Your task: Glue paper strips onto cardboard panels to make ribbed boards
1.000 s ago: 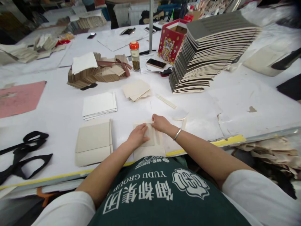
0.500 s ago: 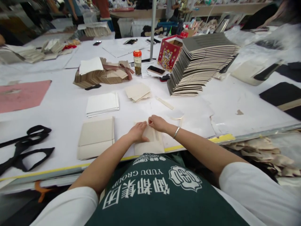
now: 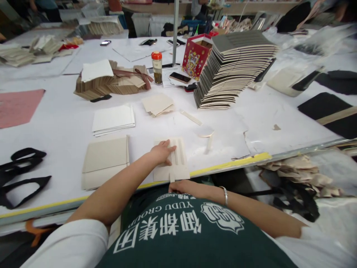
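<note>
A beige card lies at the table's front edge, right in front of me. My left hand rests flat on its upper left part, fingers stretched out. Two narrow raised strips run down the card beside those fingers. My right hand is just below the table's edge, against my green apron, with its fingers closed. It pinches the near end of a thin pale strip that runs down from the card. A bracelet shows on my right wrist.
Left of the card lie a folded grey board and a stack of white sheets. Further back are loose beige cards, a tall stack of grey boards, a red box, an orange-capped bottle and a phone. Black cut pieces lie far left.
My right hand has drawn back from the card's top edge to the table's front edge, taking the thin strip with it. My left hand has stayed on the card and flattened.
</note>
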Demonstrator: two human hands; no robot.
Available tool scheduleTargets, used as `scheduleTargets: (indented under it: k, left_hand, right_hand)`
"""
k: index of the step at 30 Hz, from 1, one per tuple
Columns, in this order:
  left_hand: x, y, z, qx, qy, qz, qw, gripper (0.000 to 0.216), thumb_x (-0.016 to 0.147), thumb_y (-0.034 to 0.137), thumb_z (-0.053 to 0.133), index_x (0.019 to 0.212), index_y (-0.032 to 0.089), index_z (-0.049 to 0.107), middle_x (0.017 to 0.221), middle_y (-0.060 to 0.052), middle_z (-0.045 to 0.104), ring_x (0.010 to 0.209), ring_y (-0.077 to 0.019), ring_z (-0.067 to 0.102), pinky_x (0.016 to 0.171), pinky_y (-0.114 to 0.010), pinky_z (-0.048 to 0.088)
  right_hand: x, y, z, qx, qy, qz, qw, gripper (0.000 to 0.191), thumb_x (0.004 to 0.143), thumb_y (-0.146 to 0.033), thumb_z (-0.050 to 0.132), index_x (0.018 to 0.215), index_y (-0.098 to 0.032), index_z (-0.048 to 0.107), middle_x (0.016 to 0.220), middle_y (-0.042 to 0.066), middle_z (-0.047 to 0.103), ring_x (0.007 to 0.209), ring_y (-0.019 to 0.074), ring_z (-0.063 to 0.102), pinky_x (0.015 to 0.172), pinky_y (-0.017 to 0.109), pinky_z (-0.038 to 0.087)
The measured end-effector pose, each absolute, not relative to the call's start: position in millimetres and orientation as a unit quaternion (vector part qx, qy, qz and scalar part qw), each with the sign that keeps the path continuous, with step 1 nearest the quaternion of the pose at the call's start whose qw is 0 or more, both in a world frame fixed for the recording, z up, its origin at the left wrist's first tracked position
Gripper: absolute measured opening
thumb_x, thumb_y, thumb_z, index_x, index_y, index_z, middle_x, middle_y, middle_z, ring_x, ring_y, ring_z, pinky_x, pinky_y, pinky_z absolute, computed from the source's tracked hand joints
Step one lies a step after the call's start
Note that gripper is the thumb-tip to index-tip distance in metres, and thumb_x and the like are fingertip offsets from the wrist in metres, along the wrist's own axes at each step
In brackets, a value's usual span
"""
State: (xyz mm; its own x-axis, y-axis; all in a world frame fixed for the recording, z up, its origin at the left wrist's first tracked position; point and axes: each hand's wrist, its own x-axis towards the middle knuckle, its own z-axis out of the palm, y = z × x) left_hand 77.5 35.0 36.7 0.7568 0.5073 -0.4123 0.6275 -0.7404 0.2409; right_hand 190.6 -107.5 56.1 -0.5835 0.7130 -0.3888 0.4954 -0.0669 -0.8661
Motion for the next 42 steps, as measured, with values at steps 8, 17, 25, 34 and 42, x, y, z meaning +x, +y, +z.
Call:
scheduleTargets:
  k: [8, 17, 25, 34, 42]
  left_hand:
    - [61, 44, 31, 0.906, 0.36, -0.038, 0.221, 0.05, 0.075, 0.024, 0.05, 0.123, 0.017, 0.039, 0.132, -0.009, 0.039, 0.121, -0.0186, 0.036, 0.1, -0.03, 0.029]
    - [91, 85, 36, 0.877, 0.425, -0.091, 0.205, 0.024, 0.069, 0.017, 0.051, 0.092, 0.017, 0.06, 0.096, -0.006, 0.058, 0.087, -0.0175, 0.056, 0.075, -0.025, 0.043]
    - [110, 109, 40, 0.866, 0.395, -0.176, 0.251, 0.015, 0.061, 0.019, 0.059, 0.074, 0.015, 0.065, 0.07, -0.003, 0.064, 0.067, -0.0166, 0.058, 0.059, -0.023, 0.041]
    - [91, 90, 35, 0.897, 0.363, -0.09, 0.235, 0.015, 0.071, 0.019, 0.049, 0.081, 0.016, 0.061, 0.088, -0.004, 0.059, 0.08, -0.0158, 0.056, 0.069, -0.024, 0.043]
    - [39, 49, 25, 0.922, 0.332, -0.015, 0.199, 0.052, 0.066, 0.032, 0.065, 0.111, 0.013, 0.048, 0.124, -0.013, 0.046, 0.114, -0.0237, 0.042, 0.096, -0.033, 0.035]
  right_hand:
    - [339, -58, 88, -0.79, -0.514, 0.233, 0.239, 0.021, 0.077, -0.023, 0.042, 0.091, -0.015, 0.055, 0.078, 0.007, 0.056, 0.07, 0.016, 0.054, 0.066, 0.029, 0.043]
    - [230, 25, 47, -0.703, -0.596, 0.384, 0.052, 0.024, 0.08, -0.028, 0.042, 0.069, -0.014, 0.058, 0.059, 0.005, 0.062, 0.044, 0.0102, 0.054, 0.047, 0.02, 0.042]
    - [221, 57, 34, -0.736, -0.463, 0.493, -0.016, 0.02, 0.073, -0.024, 0.054, 0.061, -0.009, 0.061, 0.045, 0.006, 0.059, 0.037, 0.0145, 0.055, 0.041, 0.023, 0.045]
    - [212, 53, 31, -0.752, -0.444, 0.487, 0.011, 0.017, 0.071, -0.019, 0.054, 0.06, -0.008, 0.061, 0.043, 0.006, 0.059, 0.038, 0.0138, 0.056, 0.042, 0.022, 0.046]
    - [212, 40, 37, -0.707, -0.647, 0.284, 0.031, 0.021, 0.073, -0.02, 0.05, 0.09, -0.012, 0.061, 0.081, 0.009, 0.067, 0.073, 0.0166, 0.062, 0.063, 0.022, 0.044]
